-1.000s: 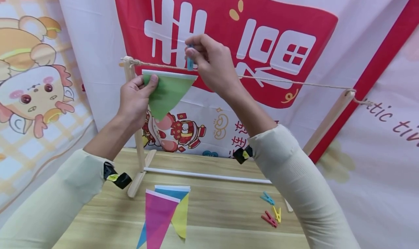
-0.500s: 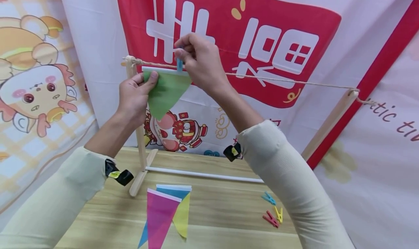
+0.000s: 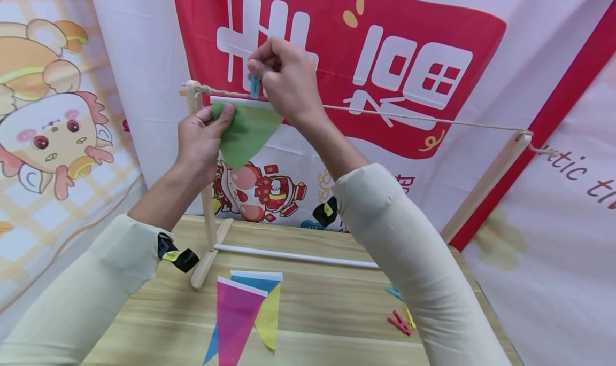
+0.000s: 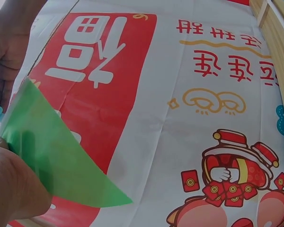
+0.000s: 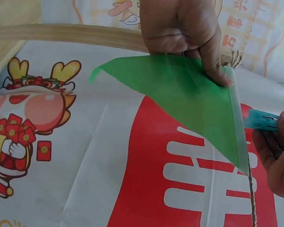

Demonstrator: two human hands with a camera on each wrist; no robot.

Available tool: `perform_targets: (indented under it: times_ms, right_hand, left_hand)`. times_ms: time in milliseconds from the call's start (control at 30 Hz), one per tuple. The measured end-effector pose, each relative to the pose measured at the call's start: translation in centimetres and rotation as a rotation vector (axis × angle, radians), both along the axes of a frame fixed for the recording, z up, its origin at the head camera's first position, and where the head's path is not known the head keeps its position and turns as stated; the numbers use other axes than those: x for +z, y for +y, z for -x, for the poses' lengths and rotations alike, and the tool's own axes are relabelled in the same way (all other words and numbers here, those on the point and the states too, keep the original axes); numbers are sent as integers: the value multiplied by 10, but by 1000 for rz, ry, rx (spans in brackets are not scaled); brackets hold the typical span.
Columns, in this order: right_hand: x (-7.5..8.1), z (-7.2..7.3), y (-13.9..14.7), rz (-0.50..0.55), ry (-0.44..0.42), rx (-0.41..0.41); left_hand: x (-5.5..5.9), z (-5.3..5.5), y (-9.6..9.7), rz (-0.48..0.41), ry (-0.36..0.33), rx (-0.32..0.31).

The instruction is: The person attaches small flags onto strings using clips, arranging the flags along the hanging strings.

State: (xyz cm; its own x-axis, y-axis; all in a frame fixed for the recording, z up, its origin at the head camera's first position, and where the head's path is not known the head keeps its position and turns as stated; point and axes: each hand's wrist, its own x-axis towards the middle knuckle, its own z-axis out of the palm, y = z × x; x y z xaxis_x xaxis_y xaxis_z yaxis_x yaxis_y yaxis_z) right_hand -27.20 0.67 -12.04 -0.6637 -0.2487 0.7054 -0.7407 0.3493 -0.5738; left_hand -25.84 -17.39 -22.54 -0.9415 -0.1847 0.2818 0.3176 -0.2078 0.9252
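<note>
Reaching over a wood-grained worktop (image 3: 337, 312), with a string (image 3: 409, 119) tied between two posts (image 3: 208, 222) ahead. Pinching a green flag (image 3: 250, 128), point down just beside the string, in the left hand (image 3: 199, 136). Gripping a blue clothespin (image 3: 254, 86) in the right hand (image 3: 291, 77), right at the flag's white top edge.

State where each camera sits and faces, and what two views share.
Head: on the head, facing forward and down at the rope; both sleeves, left grip and right grip show.
Left wrist: on that wrist, facing green flag and backdrop; left grip lower left, right grip above.
Right wrist: on that wrist, facing green flag and backdrop; right grip at right, left grip at top.
Shared by wrist views: green flag, blue clip.
</note>
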Motion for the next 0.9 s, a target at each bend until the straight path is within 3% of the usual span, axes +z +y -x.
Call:
perform_targets:
  times_ms: [900]
  right_hand:
    - [4,5,-8,-137,-75,-19]
  left_hand:
    - [9,-1,8,-45,-42,24]
